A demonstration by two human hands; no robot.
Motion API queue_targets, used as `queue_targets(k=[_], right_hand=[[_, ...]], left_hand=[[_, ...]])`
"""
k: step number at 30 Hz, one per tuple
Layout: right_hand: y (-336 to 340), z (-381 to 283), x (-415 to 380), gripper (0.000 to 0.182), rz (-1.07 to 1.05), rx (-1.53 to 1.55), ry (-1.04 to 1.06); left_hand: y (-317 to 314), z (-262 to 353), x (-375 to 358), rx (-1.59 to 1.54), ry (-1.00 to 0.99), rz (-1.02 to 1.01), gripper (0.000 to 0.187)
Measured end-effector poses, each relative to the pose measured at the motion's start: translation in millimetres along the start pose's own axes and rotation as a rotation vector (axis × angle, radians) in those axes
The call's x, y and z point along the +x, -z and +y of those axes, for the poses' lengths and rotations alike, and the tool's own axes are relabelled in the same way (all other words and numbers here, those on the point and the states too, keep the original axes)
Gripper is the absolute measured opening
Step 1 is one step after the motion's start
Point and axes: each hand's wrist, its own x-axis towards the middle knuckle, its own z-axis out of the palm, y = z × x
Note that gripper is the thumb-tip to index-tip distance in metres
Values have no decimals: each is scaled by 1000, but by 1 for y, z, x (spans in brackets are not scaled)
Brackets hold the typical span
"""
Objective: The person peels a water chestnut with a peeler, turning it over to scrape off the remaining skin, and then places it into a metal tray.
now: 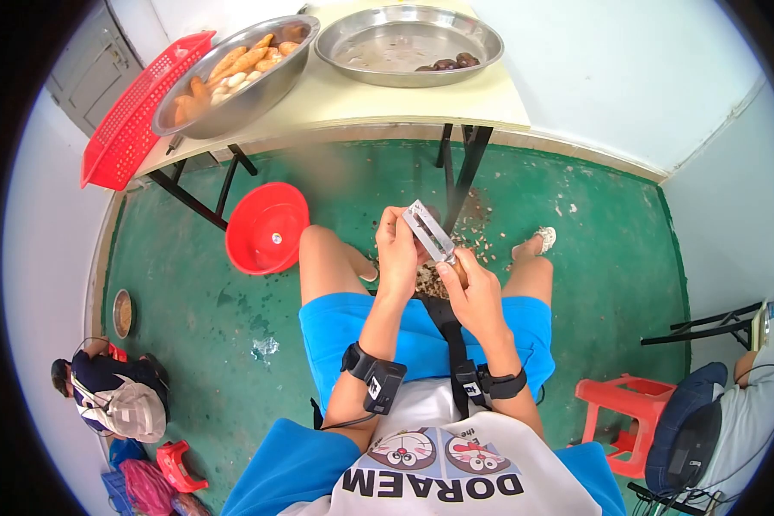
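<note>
My right hand [473, 292] is closed around the handle of a metal peeler [428, 230]. The peeler's wide, flat, slotted head points up and to the left, toward my left fingers. My left hand [396, 254] is closed, its fingers curled around a dark purplish-brown root vegetable [421, 253]. Most of that vegetable is hidden behind the peeler and my fingers. Both hands are close together over the gap between my knees. Beneath them, light and dark peelings [430, 279] lie in a heap.
Ahead stands a table [378, 105] with a steel bowl [193, 125] of peeled roots, a wide steel pan [404, 79] holding several dark roots, and a red basket [116, 150]. A red basin [267, 258] is on the green floor. People sit left and right near red stools [632, 391].
</note>
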Motion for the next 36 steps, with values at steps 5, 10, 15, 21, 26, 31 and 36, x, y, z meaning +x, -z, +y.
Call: queue_targets(k=[5,10,15,21,26,31,36], right_hand=[[-1,1,-1,25,-2,83,-14],[-2,3,-1,25,-44,100,-40],[-7,10,-1,26,-23,138,-40],[-6,9,0,26,-24,164,-54],[-8,8,1,25,16,202,-49],[-7,7,2,26,5,194,-102],[-12,16,3,27,25,246,-141]], left_hand=[[11,-12,8,35,-141,-8,16],[13,-10,8,7,-202,-44,12],[12,-9,7,-6,-202,-16,9],[14,-11,9,13,-202,-2,11],[15,-15,10,0,-219,-9,11],[14,-15,9,51,-206,1,11],[10,-17,5,85,-209,10,9]])
